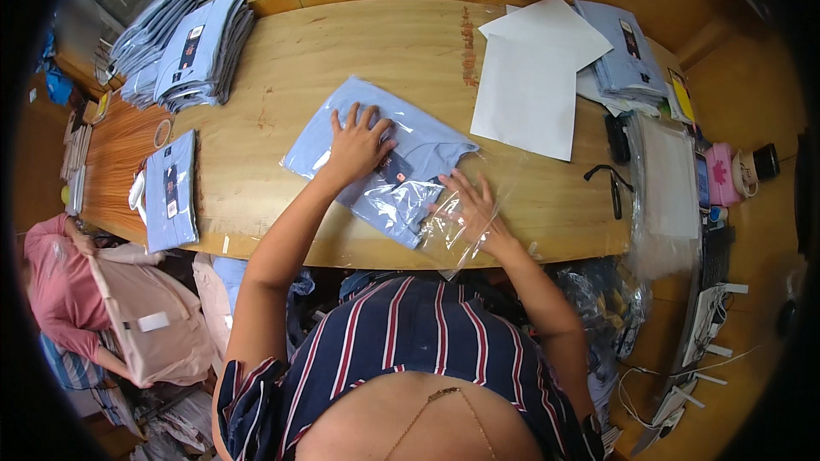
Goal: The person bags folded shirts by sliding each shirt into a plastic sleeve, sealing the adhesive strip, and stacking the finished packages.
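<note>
Several fingers of the left hand (357,152) lay wide on the folded blue shirt (420,154), the right hand (475,212) sat spread over the clear bag (461,243)'s loose near-right end, pinching or not, couldn't tell, and the shirt's long axis kinda slanted far-left to near-right across the wooden table (248,196).

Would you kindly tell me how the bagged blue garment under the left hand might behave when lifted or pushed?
The blue garment will probably sag when lifted, being folded cloth. Its glossy clear bag may slide easily over the table. Lying flat, the garment seems unlikely to roll.
</note>
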